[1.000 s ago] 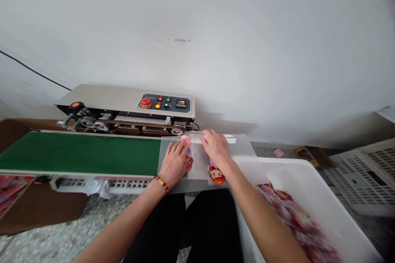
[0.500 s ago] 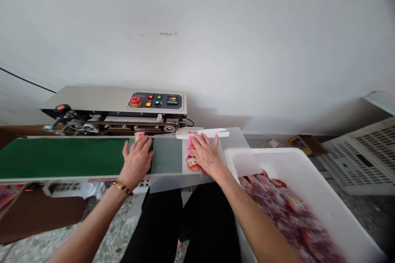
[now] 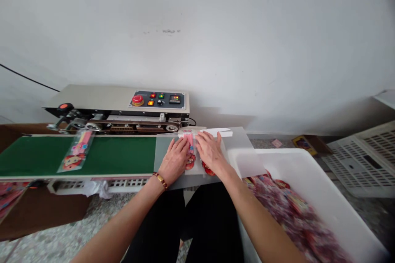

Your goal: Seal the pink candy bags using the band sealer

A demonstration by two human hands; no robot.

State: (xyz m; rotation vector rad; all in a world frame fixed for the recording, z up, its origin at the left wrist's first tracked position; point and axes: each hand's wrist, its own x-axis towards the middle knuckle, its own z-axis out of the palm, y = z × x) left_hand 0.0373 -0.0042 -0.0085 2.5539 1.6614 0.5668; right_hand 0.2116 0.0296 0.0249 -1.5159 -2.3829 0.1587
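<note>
My left hand [image 3: 175, 159] lies with stretched fingers on a clear packet [image 3: 189, 162] printed with a red-haired cartoon figure and holding pink strips. Close to its right, my right hand [image 3: 210, 152] rests flat over a second packet [image 3: 208, 169], whose upper part is hidden under the fingers. Both packets are on a translucent sheet [image 3: 237, 141] at the right end of the green conveyor belt [image 3: 123, 154]. Farther left on the belt, another clear packet [image 3: 77, 152] lies tilted, its top beside the rollers of the sealing machine [image 3: 114, 100].
To the right stands a white tub [image 3: 296, 154] with many similar packets in it. White slotted crates [image 3: 361, 164] are beyond it. A cardboard box [image 3: 52, 209] sits below the belt at left. A wall rises behind the machine.
My left hand has moved right from the belt to the packet beside my right hand. The packet formerly under it is now farther left on the belt. My right hand has hardly moved.
</note>
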